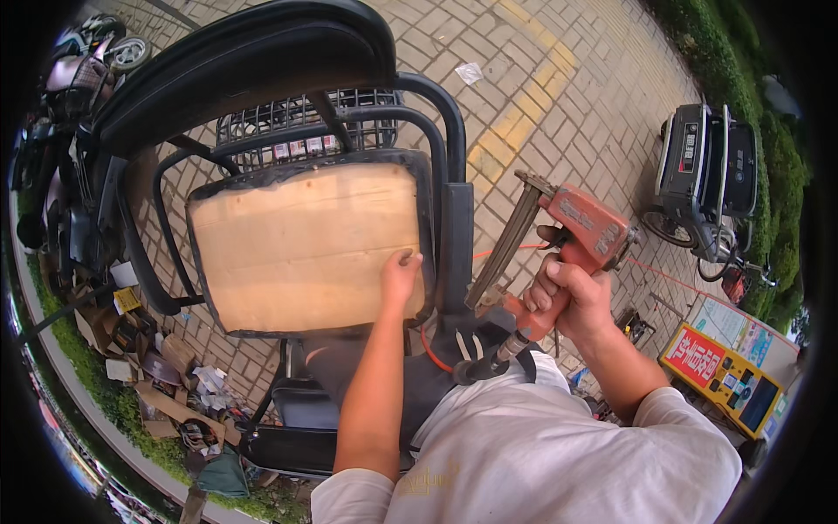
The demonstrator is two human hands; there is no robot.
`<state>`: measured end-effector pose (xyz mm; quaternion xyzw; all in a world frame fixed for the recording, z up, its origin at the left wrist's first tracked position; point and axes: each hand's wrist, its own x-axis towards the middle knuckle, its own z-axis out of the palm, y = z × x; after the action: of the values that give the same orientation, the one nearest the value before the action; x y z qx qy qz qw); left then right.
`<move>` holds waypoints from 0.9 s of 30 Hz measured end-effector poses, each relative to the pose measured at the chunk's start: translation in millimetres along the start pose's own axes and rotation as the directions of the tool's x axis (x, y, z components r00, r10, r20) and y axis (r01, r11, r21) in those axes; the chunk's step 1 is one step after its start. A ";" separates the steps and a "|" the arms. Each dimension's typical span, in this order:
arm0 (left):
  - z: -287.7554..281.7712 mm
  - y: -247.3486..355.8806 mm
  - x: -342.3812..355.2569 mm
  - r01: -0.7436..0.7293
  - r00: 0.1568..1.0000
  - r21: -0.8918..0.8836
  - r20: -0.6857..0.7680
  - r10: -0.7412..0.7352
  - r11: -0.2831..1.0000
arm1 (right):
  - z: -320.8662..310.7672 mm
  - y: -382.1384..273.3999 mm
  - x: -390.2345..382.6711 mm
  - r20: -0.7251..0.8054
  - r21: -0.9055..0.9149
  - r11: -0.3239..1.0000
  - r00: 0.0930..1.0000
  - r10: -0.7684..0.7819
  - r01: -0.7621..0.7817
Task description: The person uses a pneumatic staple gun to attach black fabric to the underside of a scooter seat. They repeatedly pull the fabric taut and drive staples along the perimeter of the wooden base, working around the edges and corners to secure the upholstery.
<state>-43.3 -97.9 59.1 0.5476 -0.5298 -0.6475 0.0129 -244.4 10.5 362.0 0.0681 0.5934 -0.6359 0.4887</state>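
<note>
Head view: right hand (578, 295) grips the nail gun (594, 227) at three o'clock; slipping could poke the left hand (401, 277), whose grip I can't tell.

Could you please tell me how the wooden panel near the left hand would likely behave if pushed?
The wooden panel is probably stiff, as its broad face looks flat. Being roughly rectangular, it would more likely slide than roll. The dark edging around it looks ragged, so it may give a little.

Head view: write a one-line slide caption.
The right hand grips a red pneumatic tool; the left hand is at a dark-rimmed wooden panel.
</note>
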 end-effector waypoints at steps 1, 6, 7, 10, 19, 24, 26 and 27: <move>0.1 2.8 2.4 0.022 1.000 -0.053 -0.012 -0.023 0.998 | 0.0 4.4 -0.5 -0.011 0.043 0.999 1.000 0.016 -0.015; -19.5 2.4 -7.8 -0.008 0.995 0.133 -0.095 0.020 0.991 | 4.3 28.3 -0.1 0.018 0.200 0.979 0.999 0.044 -0.046; -22.9 6.0 -10.8 0.005 0.994 0.178 -0.109 0.015 0.984 | 4.6 29.2 1.3 0.000 0.200 0.978 0.999 0.051 -0.050; -15.6 13.2 1.7 -0.060 0.987 0.205 -0.137 0.090 0.977 | 2.9 31.1 5.1 -0.023 0.203 0.978 0.998 0.055 -0.049; 35.4 102.2 81.2 -0.075 0.992 0.813 0.001 0.127 0.578 | -13.5 39.2 1.3 -0.023 0.160 0.987 0.999 0.034 -0.030; 29.5 93.3 92.6 -0.258 0.962 0.806 0.162 0.221 0.533 | 0.0 50.8 8.1 -0.029 0.127 0.986 0.993 0.114 -0.109; 23.2 87.4 96.9 -0.283 0.950 0.785 0.151 0.273 0.551 | 3.6 52.0 9.3 -0.011 0.080 0.988 0.991 0.130 -0.129; 16.2 82.9 100.9 -0.296 0.943 0.776 0.146 0.298 0.557 | 4.8 52.0 10.9 0.005 0.044 0.988 0.989 0.148 -0.148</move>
<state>-142.0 -183.6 44.3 0.4004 -0.8442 -0.3357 -0.1196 -211.1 10.2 320.3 0.1222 0.5722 -0.6108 0.5335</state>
